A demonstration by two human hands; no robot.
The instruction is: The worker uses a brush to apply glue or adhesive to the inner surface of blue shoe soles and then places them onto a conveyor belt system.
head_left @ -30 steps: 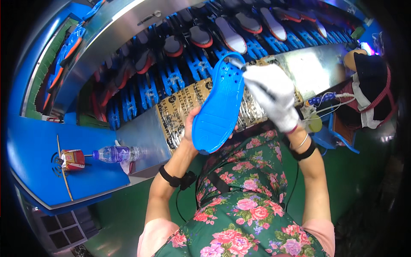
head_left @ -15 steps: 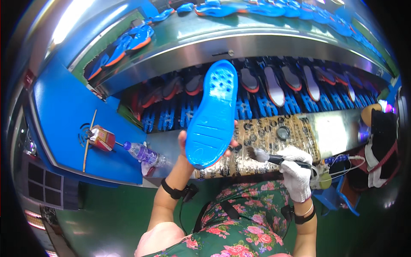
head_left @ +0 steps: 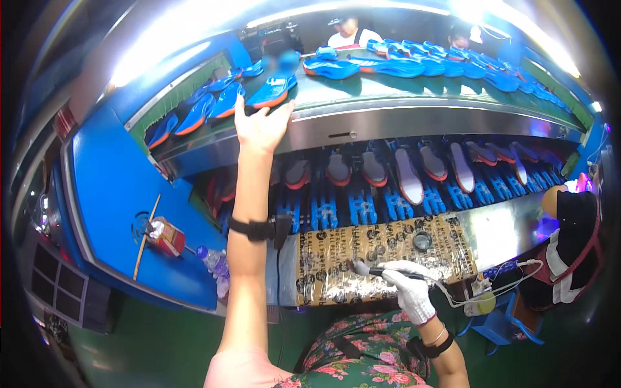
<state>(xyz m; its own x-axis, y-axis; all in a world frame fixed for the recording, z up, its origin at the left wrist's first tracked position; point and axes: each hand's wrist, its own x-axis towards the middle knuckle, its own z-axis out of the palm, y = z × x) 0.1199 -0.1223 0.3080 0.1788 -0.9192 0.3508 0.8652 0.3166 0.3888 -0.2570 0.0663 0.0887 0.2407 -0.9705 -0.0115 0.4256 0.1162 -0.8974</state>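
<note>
My left hand (head_left: 261,128) is bare and reaches up to the front edge of the upper conveyor, its fingers spread apart. Just past the fingertips lies a blue shoe sole (head_left: 274,90) with an orange lower edge; whether a finger still touches it is hard to see. My right hand (head_left: 411,292), in a white knitted glove, is closed round a dark-handled brush (head_left: 362,268) with a cord running from it. The bristles point left, over the work surface (head_left: 330,284) covered in clear tape and printed brown paper.
More blue soles line the upper conveyor (head_left: 388,97). Below it, shoes with grey bottoms (head_left: 409,174) sit on blue holders. A small round dish (head_left: 422,242) stands on the work surface. At left are a plastic bottle (head_left: 212,260) and red carton (head_left: 169,238). Another person (head_left: 352,37) is beyond.
My left hand has carried the blue sole from above the work surface up to the conveyor and let go of it. The right hand with the brush has shifted left and lower.
</note>
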